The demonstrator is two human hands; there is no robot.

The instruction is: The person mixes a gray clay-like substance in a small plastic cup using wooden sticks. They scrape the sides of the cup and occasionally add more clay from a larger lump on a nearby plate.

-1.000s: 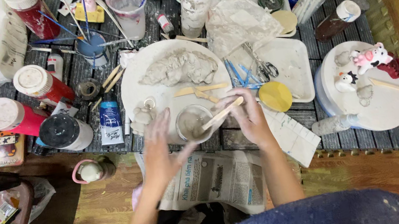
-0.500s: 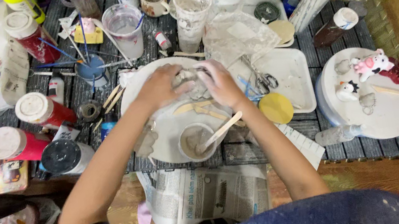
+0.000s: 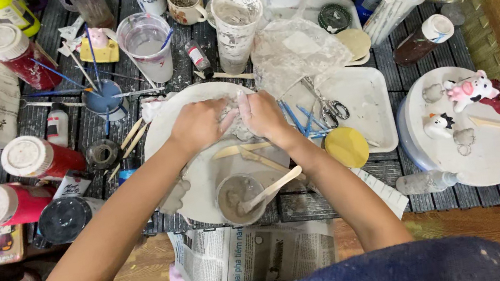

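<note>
Head view: left hand (image 3: 195,127) and right hand (image 3: 265,115) press curled fingers into grey clay (image 3: 232,118) on round board (image 3: 158,124).

Matt, wet-looking grey clay (image 3: 232,118) sits at twelve o'clock on the smooth, dusty white board (image 3: 202,171). At six o'clock, a pale wooden stick (image 3: 270,188) rests in a slip-smeared bowl (image 3: 235,197) above crumpled newsprint (image 3: 247,256).

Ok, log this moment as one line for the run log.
left hand: on grey clay lump | right hand: on same lump | base: round white board | nearby: small slip bowl
</note>
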